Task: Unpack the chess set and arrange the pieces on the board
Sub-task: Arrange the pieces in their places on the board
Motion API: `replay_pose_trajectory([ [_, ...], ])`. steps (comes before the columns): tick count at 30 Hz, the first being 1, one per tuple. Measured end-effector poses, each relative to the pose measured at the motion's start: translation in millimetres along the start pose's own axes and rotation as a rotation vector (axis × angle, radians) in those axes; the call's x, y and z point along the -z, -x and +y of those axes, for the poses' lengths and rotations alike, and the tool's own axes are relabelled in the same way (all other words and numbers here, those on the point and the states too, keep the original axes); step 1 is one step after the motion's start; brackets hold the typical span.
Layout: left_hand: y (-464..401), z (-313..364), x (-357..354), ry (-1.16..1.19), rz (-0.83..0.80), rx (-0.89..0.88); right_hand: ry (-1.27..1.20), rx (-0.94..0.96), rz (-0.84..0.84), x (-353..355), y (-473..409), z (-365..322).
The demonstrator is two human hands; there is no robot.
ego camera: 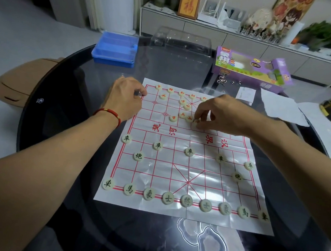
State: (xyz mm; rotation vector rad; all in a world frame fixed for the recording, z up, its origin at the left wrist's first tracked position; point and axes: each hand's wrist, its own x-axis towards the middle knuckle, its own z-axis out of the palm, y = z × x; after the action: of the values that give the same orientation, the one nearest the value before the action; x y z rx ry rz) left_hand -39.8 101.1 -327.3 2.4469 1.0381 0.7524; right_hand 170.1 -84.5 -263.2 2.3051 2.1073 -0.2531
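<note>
A white paper board (180, 174) with red grid lines lies on the dark glass table (72, 95). Black-lettered round pieces (168, 198) stand in a row along its near edge, with more on the near half. Red-lettered pieces (173, 118) lie on the far half, some in the far row, several loose near the middle. My right hand (217, 116) pinches a red piece (196, 121) among those loose ones. My left hand (127, 97), with a red bracelet on the wrist, holds a piece down at the board's far left corner with curled fingers.
A blue plastic box (114, 48) and a clear plastic tray (180, 41) sit at the back of the table. The purple chess carton (251, 70) lies at the back right, with white papers (281, 108) beside it. A brown chair (16, 80) stands at the left.
</note>
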Motion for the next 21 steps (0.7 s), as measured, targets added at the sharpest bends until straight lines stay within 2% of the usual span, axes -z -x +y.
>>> replay_pose_trajectory([
  [6, 0.9, -0.1, 0.5, 0.002, -0.003, -0.001, 0.026, 0.032, 0.128, 19.3, -1.4, 7.8],
  [10, 1.2, 0.0, 0.8, -0.009, -0.008, 0.006, 0.047, -0.033, 0.241, 34.8, 10.9, 29.7],
  [21, 0.9, -0.2, 0.9, -0.010, -0.016, -0.012, 0.008, -0.220, 0.182, 0.2, 41.0, 72.1],
])
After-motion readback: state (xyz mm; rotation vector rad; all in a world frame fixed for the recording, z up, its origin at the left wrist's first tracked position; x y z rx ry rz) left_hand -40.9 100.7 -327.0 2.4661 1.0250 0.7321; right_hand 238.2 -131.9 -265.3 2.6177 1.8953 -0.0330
